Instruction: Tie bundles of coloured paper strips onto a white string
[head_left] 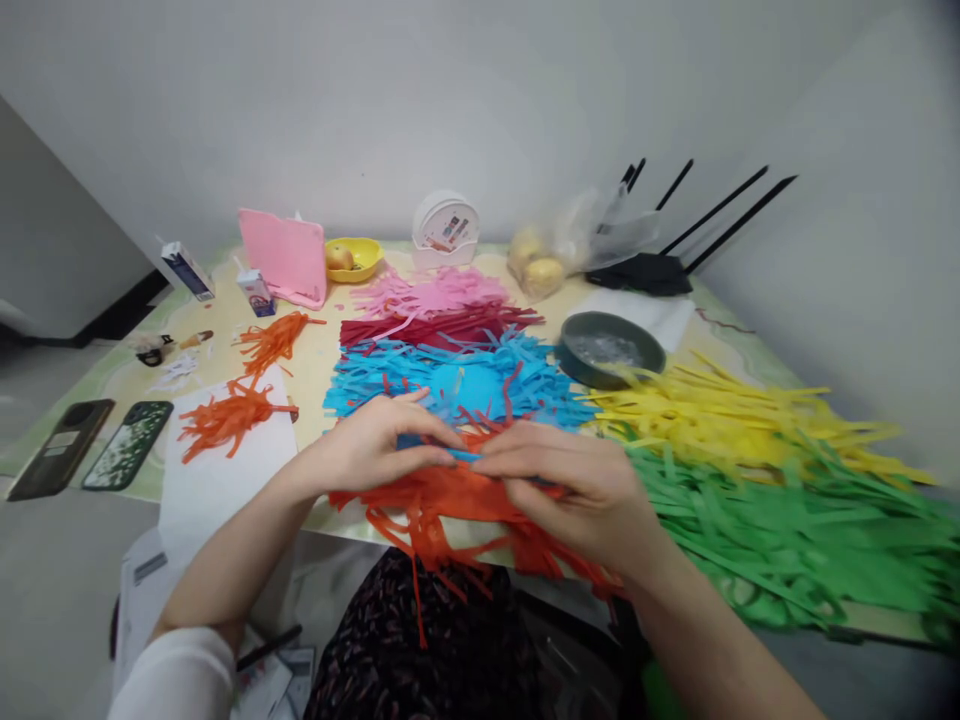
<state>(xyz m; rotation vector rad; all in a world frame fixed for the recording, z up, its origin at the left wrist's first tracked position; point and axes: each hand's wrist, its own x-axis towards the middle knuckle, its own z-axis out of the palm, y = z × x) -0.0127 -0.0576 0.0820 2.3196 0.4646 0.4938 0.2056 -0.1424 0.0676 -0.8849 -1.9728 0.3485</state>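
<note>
On the left, two phones (127, 445) lie beside two orange tassels (229, 425). My left hand (379, 440) pinches the left end of a narrow blue strip (463, 456), held over orange fringe (457, 495) at the near edge, with blue fringe (465, 385) just beyond. My right hand (581, 485) grasps the strip's right end between thumb and fingers. Farther right sit a dark bowl (576, 367), yellow fringe (720, 415) and, nearer, green fringe (795, 530).

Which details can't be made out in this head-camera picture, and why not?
All in the head view:
Ends of the blue strip: hidden by the left hand and right hand.
Bits in the dark bowl: too small and blurred.
Print on the white round box: blurred.
Far right of the green strips: cut off by the right edge.
</note>
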